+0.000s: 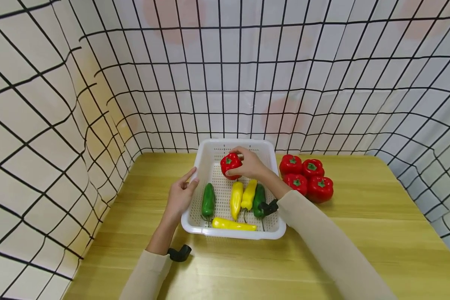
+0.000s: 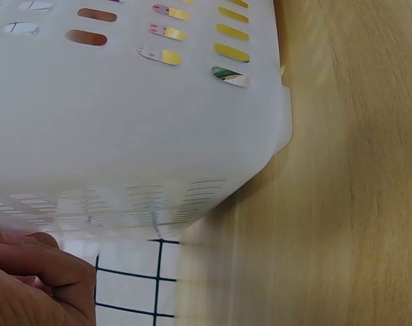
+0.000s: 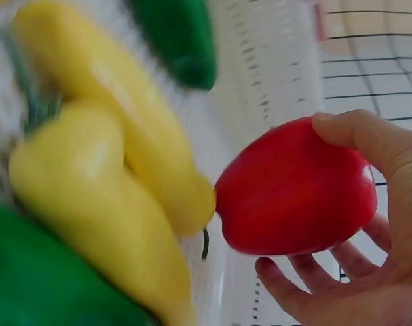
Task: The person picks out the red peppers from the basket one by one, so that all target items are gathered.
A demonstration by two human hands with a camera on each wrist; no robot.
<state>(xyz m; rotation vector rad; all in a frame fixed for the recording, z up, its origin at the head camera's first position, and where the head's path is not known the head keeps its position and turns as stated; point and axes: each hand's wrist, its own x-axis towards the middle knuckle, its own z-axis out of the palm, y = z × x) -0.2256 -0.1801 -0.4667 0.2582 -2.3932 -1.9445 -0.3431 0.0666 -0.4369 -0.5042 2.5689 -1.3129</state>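
Observation:
A white plastic basket [image 1: 233,236] with slotted walls stands on the wooden table. My right hand [image 1: 249,163] holds a red bell pepper [image 1: 230,165] inside its far half, thumb on one side and fingers on the other; the right wrist view shows this pepper [image 3: 297,190] between them. My left hand [image 1: 181,192] grips the basket's left rim, and its bent fingers lie by the wall in the left wrist view. In the basket's near half lie a green pepper [image 1: 208,200] at left, yellow peppers [image 1: 236,200], and another green pepper [image 1: 259,201] at right.
Several red bell peppers [image 1: 312,167] sit clustered on the table [image 1: 375,208], right of the basket. Black wire mesh [image 1: 251,91] over pale sheeting rises behind the table and along both sides.

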